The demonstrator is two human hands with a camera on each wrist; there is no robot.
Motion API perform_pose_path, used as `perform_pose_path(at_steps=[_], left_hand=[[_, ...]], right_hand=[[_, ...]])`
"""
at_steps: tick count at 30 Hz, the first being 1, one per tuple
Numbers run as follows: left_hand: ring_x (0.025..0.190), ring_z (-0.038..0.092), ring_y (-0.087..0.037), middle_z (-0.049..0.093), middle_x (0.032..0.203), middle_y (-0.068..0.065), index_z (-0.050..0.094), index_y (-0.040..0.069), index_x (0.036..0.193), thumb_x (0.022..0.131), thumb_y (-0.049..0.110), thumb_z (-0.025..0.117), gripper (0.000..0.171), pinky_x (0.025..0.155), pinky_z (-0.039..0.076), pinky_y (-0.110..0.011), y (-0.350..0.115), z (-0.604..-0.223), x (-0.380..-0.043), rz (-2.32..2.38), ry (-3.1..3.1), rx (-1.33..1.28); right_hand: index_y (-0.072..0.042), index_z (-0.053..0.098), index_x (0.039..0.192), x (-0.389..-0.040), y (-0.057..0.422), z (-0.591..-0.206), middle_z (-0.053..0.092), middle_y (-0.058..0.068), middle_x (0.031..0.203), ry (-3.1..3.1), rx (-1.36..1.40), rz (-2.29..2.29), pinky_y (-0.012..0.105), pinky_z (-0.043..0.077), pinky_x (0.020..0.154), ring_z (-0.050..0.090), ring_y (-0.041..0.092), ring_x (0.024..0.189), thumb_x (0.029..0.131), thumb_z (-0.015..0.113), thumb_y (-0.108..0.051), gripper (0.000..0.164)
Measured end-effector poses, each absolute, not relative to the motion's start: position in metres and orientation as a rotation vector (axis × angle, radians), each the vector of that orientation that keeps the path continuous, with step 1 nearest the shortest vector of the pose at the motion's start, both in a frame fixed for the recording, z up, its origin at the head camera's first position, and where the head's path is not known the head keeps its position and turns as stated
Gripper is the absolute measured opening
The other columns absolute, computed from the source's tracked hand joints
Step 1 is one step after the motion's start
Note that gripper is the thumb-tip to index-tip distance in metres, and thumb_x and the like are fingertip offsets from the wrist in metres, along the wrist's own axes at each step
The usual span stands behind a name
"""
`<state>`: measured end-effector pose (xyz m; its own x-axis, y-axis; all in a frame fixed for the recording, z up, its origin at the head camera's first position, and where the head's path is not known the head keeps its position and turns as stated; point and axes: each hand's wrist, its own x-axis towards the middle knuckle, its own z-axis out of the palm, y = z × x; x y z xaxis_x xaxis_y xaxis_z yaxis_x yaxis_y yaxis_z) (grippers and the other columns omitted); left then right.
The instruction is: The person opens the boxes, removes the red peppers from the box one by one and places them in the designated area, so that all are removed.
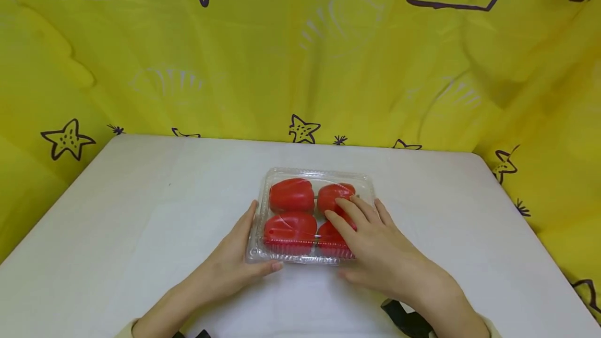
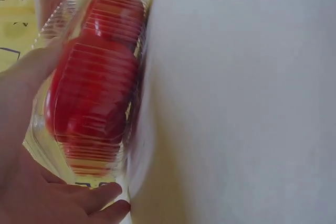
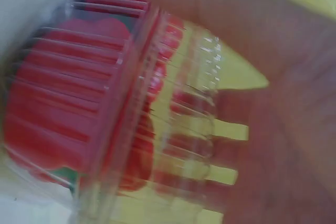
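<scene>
A clear plastic clamshell box [image 1: 263,181] with a ribbed front lies on the white table, its lid over several red bell peppers [image 1: 292,195]. My left hand [image 1: 225,260] holds the box by its near left corner, fingers along the left side and thumb at the front edge. In the left wrist view, ribbed plastic stands before the bell peppers [image 2: 94,82]. Across the lid's right part my right hand [image 1: 380,244] rests with its fingers straight and spread, its thumb low by the front. Lid ribs overlap those fingers in the right wrist view, where green shows beside a bell pepper [image 3: 63,93].
The white table [image 1: 141,213] reaches back to a yellow curtain [image 1: 263,67] with drawn stars and shells, which also hangs along both sides. Dark straps [image 1: 408,320] show near the right wrist at the front edge of view.
</scene>
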<state>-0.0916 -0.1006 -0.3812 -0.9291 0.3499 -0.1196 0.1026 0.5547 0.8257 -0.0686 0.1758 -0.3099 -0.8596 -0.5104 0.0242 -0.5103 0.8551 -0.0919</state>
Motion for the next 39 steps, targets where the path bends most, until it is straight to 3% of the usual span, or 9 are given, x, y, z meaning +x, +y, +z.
perform_pose_path(at_steps=[4, 11, 32, 39], left_hand=[[0.153, 0.020, -0.029, 0.014, 0.167, 0.002, 0.001, 0.026, 0.160, 0.077, 0.047, 0.081, 0.117, 0.112, 0.037, -0.061, -0.100, -0.382, -0.091, 1.397, 2.501, 0.440], [0.155, 0.014, -0.026, 0.007, 0.168, 0.003, -0.003, 0.026, 0.160, 0.082, 0.044, 0.078, 0.114, 0.117, 0.029, -0.060, -0.100, -0.382, -0.093, 1.445, 2.481, 0.603], [0.156, -0.001, -0.022, -0.006, 0.168, 0.004, -0.011, 0.024, 0.159, 0.096, 0.033, 0.063, 0.098, 0.123, 0.013, -0.055, -0.109, -0.385, -0.090, 1.411, 2.402, 0.729], [0.156, -0.001, -0.018, -0.006, 0.168, 0.006, -0.011, 0.025, 0.159, 0.099, 0.023, 0.058, 0.092, 0.124, 0.013, -0.051, -0.111, -0.384, -0.087, 1.398, 2.421, 0.702]], right_hand=[[-0.016, 0.052, 0.143, -0.070, 0.175, -0.308, 0.048, 0.011, 0.146, 3.070, -0.889, -0.081, 0.070, 0.033, 0.109, 0.041, 0.037, 0.137, 0.072, 0.086, -0.042, 0.083], [-0.021, 0.053, 0.143, -0.070, 0.180, -0.305, 0.047, 0.011, 0.149, 3.043, -0.905, -0.109, 0.071, 0.035, 0.108, 0.045, 0.037, 0.134, 0.074, 0.086, -0.039, 0.078], [-0.022, 0.060, 0.137, -0.071, 0.181, -0.309, 0.055, 0.013, 0.144, 3.054, -1.080, -0.148, 0.073, 0.040, 0.100, 0.051, 0.038, 0.130, 0.076, 0.085, -0.029, 0.066], [-0.014, 0.064, 0.131, -0.071, 0.169, -0.312, 0.066, 0.016, 0.129, 3.090, -1.294, -0.044, 0.051, 0.057, 0.091, 0.064, 0.036, 0.114, 0.074, 0.084, -0.020, 0.060]])
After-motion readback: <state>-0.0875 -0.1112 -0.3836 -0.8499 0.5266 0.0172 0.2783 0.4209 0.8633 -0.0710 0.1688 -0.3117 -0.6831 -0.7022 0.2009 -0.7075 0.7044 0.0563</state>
